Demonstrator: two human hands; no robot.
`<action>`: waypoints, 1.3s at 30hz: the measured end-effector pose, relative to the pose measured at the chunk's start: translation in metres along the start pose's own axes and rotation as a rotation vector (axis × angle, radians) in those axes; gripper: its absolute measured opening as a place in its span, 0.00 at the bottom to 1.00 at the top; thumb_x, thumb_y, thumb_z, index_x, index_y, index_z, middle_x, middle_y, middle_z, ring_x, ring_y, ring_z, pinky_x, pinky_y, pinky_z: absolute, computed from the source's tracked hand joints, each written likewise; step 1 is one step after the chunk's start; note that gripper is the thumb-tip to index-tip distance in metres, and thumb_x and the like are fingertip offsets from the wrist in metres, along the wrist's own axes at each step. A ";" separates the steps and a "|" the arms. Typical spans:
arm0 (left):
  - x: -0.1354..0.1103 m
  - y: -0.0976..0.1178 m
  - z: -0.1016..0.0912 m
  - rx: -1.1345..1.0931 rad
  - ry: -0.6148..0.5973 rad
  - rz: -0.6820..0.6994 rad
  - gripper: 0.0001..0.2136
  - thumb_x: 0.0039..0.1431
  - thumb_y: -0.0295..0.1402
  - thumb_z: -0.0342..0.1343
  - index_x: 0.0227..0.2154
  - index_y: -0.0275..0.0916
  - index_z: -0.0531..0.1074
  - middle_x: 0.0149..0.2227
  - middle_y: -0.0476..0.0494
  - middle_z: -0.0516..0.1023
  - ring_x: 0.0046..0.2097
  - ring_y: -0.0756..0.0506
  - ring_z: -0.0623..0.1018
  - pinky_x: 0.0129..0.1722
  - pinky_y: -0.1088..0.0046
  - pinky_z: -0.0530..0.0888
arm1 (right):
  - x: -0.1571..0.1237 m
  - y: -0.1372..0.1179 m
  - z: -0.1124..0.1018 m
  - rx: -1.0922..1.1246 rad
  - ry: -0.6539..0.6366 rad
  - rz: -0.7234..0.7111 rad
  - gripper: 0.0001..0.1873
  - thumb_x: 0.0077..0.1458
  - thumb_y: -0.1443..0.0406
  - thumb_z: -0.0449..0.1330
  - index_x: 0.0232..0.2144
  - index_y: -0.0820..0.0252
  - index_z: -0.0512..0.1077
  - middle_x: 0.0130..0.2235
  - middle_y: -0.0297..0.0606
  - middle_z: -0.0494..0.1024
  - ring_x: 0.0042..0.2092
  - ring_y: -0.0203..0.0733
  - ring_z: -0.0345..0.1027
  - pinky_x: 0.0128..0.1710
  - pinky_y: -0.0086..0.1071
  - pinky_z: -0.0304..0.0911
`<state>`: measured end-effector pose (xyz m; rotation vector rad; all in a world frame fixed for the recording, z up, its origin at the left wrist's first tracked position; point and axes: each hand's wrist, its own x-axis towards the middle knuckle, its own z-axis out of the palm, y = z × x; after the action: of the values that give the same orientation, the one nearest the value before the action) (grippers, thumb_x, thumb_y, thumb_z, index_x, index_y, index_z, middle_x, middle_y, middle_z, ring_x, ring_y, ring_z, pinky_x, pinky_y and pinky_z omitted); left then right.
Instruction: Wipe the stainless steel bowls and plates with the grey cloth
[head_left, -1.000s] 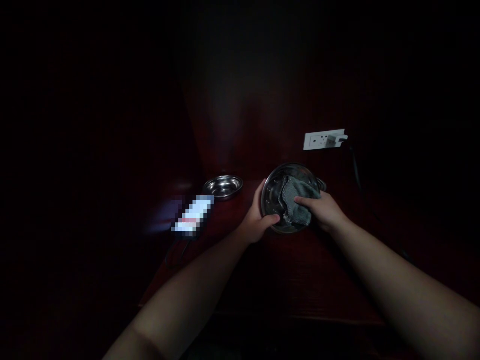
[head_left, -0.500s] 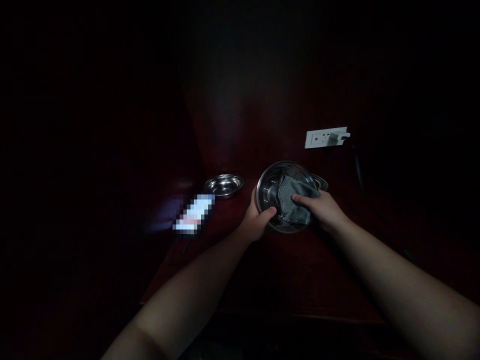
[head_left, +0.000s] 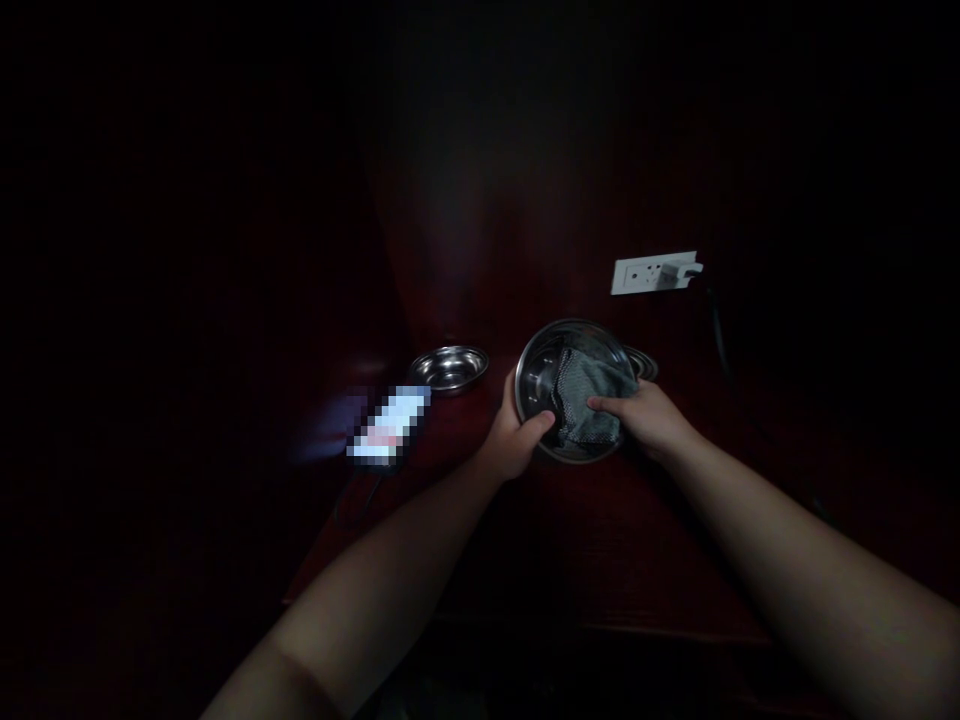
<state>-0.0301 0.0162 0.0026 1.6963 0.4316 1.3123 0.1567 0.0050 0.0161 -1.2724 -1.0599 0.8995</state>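
A shiny metal bowl [head_left: 536,375] is tilted toward me above the dark red table. My left hand [head_left: 516,440] grips its lower left rim, thumb on the inside and fingers hidden behind. A grey-green patterned cloth [head_left: 589,395] lies against the bowl's inner wall and reaches over the right rim. My right hand [head_left: 651,418] is closed on the cloth at that rim, its thumb pressing the fabric inside; its other fingers are hidden behind the bowl.
A shallow metal bowl [head_left: 450,370] stands on the table [head_left: 600,570] to the left. Near it a lit, blurred phone [head_left: 390,428] trails a cable. Behind my right hand, another metal dish [head_left: 643,363] partly shows. A wall socket [head_left: 654,273] holds a plug with a hanging cord.
My right thumb has shifted slightly right and down on the cloth, whose edge in the bowl has moved a little. The left hand keeps its hold.
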 end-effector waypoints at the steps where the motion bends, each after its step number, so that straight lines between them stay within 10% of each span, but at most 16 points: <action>1: 0.000 0.000 0.000 0.008 -0.005 0.002 0.33 0.50 0.34 0.54 0.58 0.40 0.46 0.58 0.39 0.58 0.58 0.40 0.59 0.58 0.58 0.54 | 0.000 0.000 0.000 -0.001 0.004 -0.004 0.21 0.31 0.67 0.66 0.34 0.61 0.72 0.38 0.42 0.78 0.39 0.48 0.72 0.36 0.39 0.68; 39: 0.000 0.005 -0.001 -0.054 -0.117 0.081 0.40 0.47 0.37 0.57 0.59 0.41 0.41 0.61 0.36 0.52 0.61 0.38 0.55 0.59 0.55 0.52 | 0.004 0.010 -0.002 0.034 -0.018 -0.069 0.16 0.36 0.63 0.65 0.33 0.58 0.72 0.37 0.40 0.79 0.38 0.48 0.73 0.39 0.40 0.69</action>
<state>-0.0323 0.0144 0.0070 1.7504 0.2599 1.2634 0.1602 0.0095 0.0067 -1.1948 -1.0918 0.8743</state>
